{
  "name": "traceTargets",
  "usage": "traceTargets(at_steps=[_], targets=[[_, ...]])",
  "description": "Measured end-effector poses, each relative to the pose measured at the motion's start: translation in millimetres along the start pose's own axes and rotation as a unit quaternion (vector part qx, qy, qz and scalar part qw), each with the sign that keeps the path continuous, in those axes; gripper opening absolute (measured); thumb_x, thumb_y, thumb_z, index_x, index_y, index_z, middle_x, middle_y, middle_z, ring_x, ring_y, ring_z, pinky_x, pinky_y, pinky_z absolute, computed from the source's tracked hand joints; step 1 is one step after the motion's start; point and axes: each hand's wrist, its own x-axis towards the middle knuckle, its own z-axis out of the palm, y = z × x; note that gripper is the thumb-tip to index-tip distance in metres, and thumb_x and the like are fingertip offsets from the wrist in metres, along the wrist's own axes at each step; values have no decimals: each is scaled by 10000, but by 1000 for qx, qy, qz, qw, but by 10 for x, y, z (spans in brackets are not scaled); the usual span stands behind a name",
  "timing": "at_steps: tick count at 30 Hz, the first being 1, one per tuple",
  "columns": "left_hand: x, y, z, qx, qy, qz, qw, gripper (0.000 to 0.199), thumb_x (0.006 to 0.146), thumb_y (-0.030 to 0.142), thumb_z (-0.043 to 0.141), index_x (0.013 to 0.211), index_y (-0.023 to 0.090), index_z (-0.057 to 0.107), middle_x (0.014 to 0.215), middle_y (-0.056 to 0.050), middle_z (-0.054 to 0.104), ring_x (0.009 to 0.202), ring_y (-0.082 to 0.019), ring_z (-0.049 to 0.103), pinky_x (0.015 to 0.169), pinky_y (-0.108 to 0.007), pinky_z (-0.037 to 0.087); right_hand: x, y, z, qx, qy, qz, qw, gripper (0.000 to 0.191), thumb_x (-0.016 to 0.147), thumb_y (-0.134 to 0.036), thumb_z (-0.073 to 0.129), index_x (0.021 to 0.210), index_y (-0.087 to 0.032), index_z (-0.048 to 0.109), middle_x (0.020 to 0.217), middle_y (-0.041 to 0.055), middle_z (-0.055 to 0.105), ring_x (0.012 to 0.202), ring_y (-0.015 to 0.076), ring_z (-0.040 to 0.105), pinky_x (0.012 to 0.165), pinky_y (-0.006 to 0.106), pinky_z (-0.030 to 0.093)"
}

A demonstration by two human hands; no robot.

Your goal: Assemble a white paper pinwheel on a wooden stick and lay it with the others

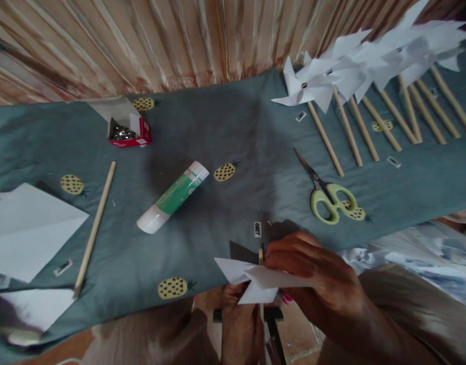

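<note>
Near the table's front edge, a white paper pinwheel [261, 281] is held on a wooden stick [261, 256] whose tip shows above the blades. My left hand [240, 324] is closed below and behind the blades, gripping the pinwheel by its stick; its fingertips are partly hidden by the paper. From the right, my right hand [316, 274] closes on the pinwheel, its curled fingers beside the stick's tip and a blade against them. What the thumb of that hand presses is hidden by the paper.
Green-handled scissors [332, 197] lie to the right, a glue stick [173, 197] in the middle. An open red box [130, 137] holds metal pins. A loose stick [95, 228] and paper sheets [35, 228] are left. Several finished pinwheels [350, 71] lie back right, before a curtain [202, 40].
</note>
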Motion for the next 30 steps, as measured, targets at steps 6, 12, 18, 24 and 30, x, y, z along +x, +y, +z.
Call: traceTargets(at_steps=[6,12,18,24,30], targets=[[-4,25,11,-47,-45,-51,997,96,464,190,758,486,182,665,490,9,590,456,-100,479,489,-230,423,-9,12,-1,-1,-9,4,1000,149,877,-124,491,1003,-170,555,920,55,624,860,183,555,735,343,448],[6,22,13,-46,-36,-52,997,103,445,153,748,471,180,652,469,20,557,440,-92,441,472,-227,396,1,13,-6,-6,-1,-2,1000,167,861,-114,520,1008,-178,566,926,53,634,859,184,567,729,339,459],[6,11,8,-42,-43,-58,997,85,472,144,727,494,194,662,533,-4,612,493,-120,487,495,-240,415,12,0,-4,-5,0,1,1000,171,873,-132,504,1022,-191,564,911,57,641,846,191,576,716,355,467],[6,-12,-10,-43,-48,-47,997,79,506,148,716,481,191,655,500,7,574,474,-104,458,499,-233,416,4,2,-5,4,0,3,1000,183,870,-115,494,1016,-198,567,911,52,641,830,183,578,710,348,470],[-15,32,21,-30,18,-54,998,122,405,157,748,487,174,660,553,-24,644,528,-151,554,547,-271,464,13,-10,-11,18,8,23,1000,167,862,-106,511,988,-207,555,876,33,634,812,170,579,706,327,464]])
